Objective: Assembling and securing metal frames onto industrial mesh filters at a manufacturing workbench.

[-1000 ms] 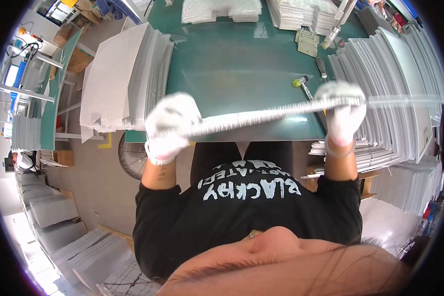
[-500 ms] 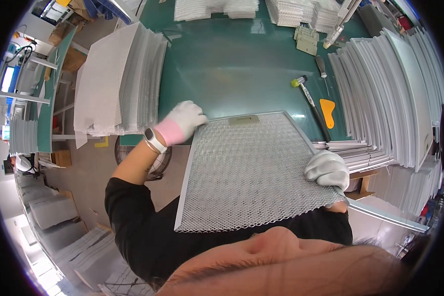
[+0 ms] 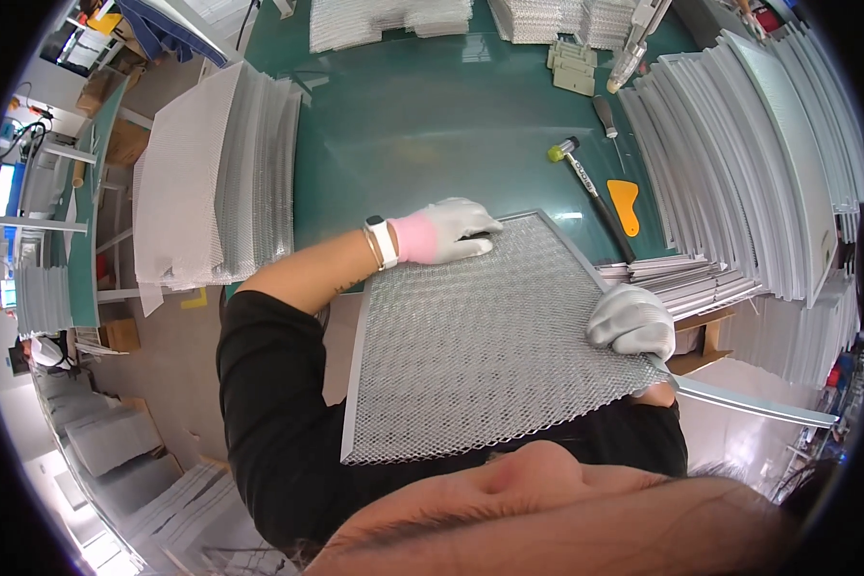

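A mesh filter panel of silvery expanded metal slopes from the green table's near edge toward my body. Thin metal frame strips edge its left, far and right sides; bare mesh shows along the near side. My left hand, in a white glove with a pink cuff, straddles the far frame edge, thumb on the near side, and covers the spot where a small grey plate sat. Gloved in white too, my right hand is curled round the right edge near the corner. From beneath it a loose-ended metal strip juts right.
On the green table lie a mallet, a screwdriver and an orange scraper. Mesh sheets are stacked at left, framed panels at right. Grey plastic pieces lie at the back.
My left hand has slid right along the panel's far edge, from its left corner to the middle, over the small grey plate. My right hand keeps its grip. The view has shifted slightly.
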A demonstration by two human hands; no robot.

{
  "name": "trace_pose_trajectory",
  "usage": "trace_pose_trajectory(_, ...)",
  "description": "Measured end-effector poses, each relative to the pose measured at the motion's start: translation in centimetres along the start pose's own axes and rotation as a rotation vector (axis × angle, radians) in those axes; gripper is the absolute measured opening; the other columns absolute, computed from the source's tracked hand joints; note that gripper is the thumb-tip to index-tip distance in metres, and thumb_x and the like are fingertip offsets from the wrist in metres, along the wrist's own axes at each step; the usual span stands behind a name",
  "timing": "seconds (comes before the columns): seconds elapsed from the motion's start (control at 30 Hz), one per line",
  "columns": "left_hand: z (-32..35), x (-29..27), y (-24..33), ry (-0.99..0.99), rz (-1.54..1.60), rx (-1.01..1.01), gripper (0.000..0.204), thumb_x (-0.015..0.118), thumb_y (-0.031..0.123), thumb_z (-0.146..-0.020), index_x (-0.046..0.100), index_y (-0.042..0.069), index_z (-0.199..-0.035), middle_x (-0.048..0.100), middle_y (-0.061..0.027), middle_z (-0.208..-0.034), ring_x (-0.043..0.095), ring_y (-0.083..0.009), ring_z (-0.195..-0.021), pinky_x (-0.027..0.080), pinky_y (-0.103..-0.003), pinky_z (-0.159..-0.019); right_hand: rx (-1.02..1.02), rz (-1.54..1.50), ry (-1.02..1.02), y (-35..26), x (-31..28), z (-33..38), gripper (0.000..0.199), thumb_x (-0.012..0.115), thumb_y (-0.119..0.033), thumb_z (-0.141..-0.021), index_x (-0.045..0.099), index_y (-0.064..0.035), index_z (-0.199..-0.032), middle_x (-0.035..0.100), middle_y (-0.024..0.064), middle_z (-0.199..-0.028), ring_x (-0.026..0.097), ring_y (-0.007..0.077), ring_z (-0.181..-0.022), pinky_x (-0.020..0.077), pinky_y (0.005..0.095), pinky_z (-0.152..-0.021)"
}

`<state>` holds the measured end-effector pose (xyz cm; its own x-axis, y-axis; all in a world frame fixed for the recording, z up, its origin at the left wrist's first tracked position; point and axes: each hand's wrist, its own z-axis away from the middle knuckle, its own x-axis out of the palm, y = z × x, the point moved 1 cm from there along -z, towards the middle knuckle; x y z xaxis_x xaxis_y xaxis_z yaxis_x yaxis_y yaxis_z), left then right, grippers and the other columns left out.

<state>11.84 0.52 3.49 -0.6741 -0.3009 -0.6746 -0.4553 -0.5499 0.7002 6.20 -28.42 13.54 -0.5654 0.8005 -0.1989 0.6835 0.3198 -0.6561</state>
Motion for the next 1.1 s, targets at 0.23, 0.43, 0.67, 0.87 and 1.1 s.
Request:
trace_pose_trajectory(0.23,10.9,-5.2,3.5,0.104,0.663,0.496,0.069,0.063,0.050,-0.089,0.052,-0.004,-0.130,0.060,-0.0204,-0.122,0.061,-0.0365,-0.108,0.048,-0.048,-0.092,0.110,-0.061,0.186,1.0,0.3,-3.2,0.039,0.065,-0.043,-0.089,0.058,-0.0055,-0.083,0.068,0.0141,-0.079,0.065,0.0278,-0.069,0.0537,0.0392,-0.064)
trace_pose_trajectory(0.43,14.4,-2.6,10.9,1.577,0.102,0.504,0.017,0.071,0.010,-0.083,0.060,0.000,-0.092,0.065,-0.0125,-0.086,0.062,-0.0237,-0.075,0.052,-0.036,-0.067,0.312,-0.023,0.323,8.7,0.0,-8.1,0.030,0.069,-0.025,-0.088,0.058,0.0011,-0.099,0.065,0.0107,-0.089,0.062,0.0173,-0.079,0.0517,0.0302,-0.072)
trace_pose_trajectory(0.67,13.6,-5.3,7.8,1.800,0.286,0.236,0.023,0.067,-0.002,-0.082,0.057,-0.002,-0.102,0.063,-0.0111,-0.098,0.058,-0.0137,-0.085,0.046,-0.026,-0.078,0.770,0.399,0.044,18.7,2.9,1.0,0.087,0.086,-0.026,-0.066,0.038,0.0042,-0.132,0.066,0.0242,-0.100,0.067,0.0345,-0.094,0.0536,0.0385,-0.082)
trace_pose_trajectory(0.87,13.4,-5.6,8.1,1.787,0.277,0.248,0.023,0.065,-0.008,-0.079,0.058,-0.002,-0.100,0.063,-0.0104,-0.095,0.058,-0.0123,-0.084,0.046,-0.025,-0.077,0.660,0.371,-0.005,18.7,2.1,0.4,0.073,0.083,-0.025,-0.071,0.048,0.0050,-0.127,0.068,0.0206,-0.105,0.067,0.0270,-0.097,0.0513,0.0356,-0.087)
trace_pose_trajectory(1.1,14.1,-5.4,7.7,1.799,0.401,0.277,0.021,0.062,-0.012,-0.075,0.060,-0.002,-0.093,0.063,-0.0099,-0.093,0.058,-0.0129,-0.082,0.046,-0.025,-0.075,0.353,0.081,0.405,9.9,-1.0,-13.4,0.006,0.062,0.000,-0.087,0.062,-0.0023,-0.093,0.057,-0.0060,-0.076,0.049,0.0015,-0.066,0.0403,0.0184,-0.061)
